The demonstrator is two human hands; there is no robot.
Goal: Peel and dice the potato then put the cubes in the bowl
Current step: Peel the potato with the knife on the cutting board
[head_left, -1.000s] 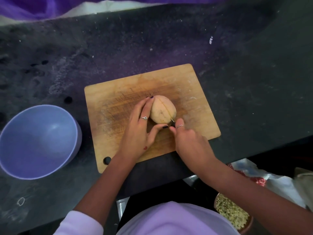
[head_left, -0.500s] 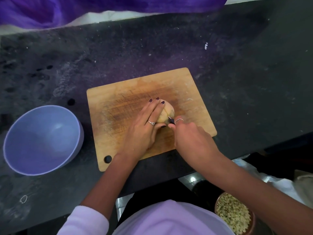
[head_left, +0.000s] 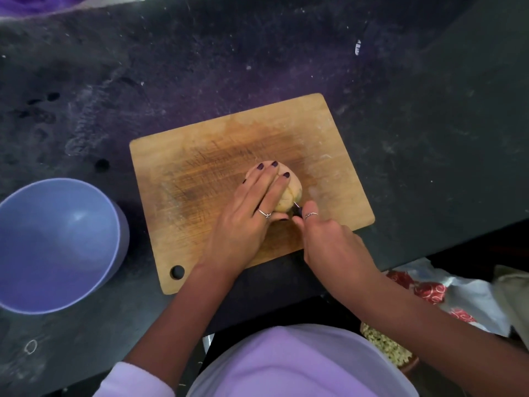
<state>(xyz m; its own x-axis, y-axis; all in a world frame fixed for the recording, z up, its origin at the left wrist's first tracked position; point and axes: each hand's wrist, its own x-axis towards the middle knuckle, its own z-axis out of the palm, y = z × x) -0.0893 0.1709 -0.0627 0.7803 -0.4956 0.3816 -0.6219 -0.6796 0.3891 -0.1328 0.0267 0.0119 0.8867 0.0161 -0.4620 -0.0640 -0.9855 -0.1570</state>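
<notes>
On the wooden cutting board (head_left: 200, 167) at the middle of the dark desk (head_left: 429, 124), the peeled potato (head_left: 289, 193) sits under my left hand (head_left: 246, 222), whose straight fingers press flat across its top to pin it. My right hand (head_left: 335, 247) is curled tight round what seems to be a small knife (head_left: 296, 209); only a sliver of blade and dark handle shows, entering the potato's near side. The purple bowl (head_left: 57, 245) waits well apart, left of the board, with no cubes in it yet. To slice well here, I judge the cut should go level and slow, with the pinning fingers kept high, above the blade's path.
</notes>
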